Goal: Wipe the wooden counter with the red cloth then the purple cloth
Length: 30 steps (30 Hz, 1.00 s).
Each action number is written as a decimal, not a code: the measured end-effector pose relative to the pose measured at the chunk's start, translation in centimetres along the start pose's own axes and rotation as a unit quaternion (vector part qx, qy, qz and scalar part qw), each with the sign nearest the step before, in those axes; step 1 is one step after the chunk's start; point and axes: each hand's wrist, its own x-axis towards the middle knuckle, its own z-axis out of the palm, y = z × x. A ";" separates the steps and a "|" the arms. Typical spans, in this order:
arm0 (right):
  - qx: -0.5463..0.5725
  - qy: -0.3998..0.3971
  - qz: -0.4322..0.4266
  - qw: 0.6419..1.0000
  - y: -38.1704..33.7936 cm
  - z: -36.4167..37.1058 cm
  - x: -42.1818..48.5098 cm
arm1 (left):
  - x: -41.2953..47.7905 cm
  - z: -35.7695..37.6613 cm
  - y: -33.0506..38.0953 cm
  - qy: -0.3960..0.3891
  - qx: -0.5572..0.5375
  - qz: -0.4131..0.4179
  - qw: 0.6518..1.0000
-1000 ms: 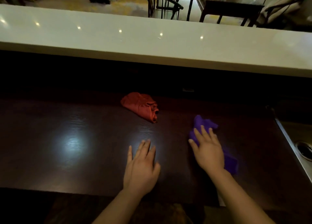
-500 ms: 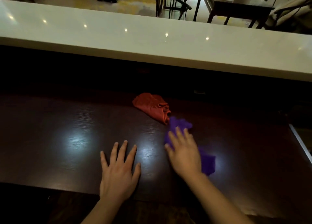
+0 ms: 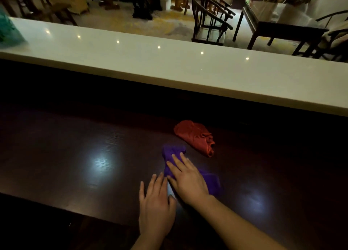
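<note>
From my remote seat the view was dim, and much of it was hard to read: the strip between the dark wooden bench (image 3: 79, 155) and the pale upper ledge (image 3: 169, 65) was black shadow, and I could make out nothing in it. The purple cloth (image 3: 172, 152) was partly hidden under my right hand (image 3: 188, 180); only its crumpled far end and a flat flap to the right of the wrist showed. That hand lay palm down with fingers spread flat, pressing the cloth against the bench rather than pinching it, so its grip was wide and flat on the fabric. My left hand (image 3: 155, 204) lay palm down on the bare wood just beside it, fingers loosely spread, holding nothing; its thumb side touched or nearly touched the right hand, and I could not tell which. Both forearms were cut off by the bottom edge. The red cloth (image 3: 194, 136) sat bunched on the bench just beyond and to the right of the purple one, apart from both hands. At the far left a blurred teal shape (image 3: 7, 31) was cut off by the frame. I counted two cloths, two hands, two bright glare patches on the wood, and six small light spots on the ledge.
</note>
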 end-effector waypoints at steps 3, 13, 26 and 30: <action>-0.003 -0.013 -0.002 1.000 0.3 0.0 2.0 | 0.3 -1.0 -1.0 -0.026 0.019 0.027 0.999; -0.014 0.036 0.029 0.999 0.7 0.3 6.5 | 1.1 -1.2 -6.4 -0.057 0.088 0.082 0.991; 0.013 0.018 0.026 0.999 1.3 -0.8 7.6 | 2.7 -5.9 -5.9 -0.050 0.064 -0.166 0.983; 0.023 0.045 0.004 0.999 0.8 -2.0 7.7 | 2.2 -8.0 -6.0 -0.002 0.068 -0.196 0.978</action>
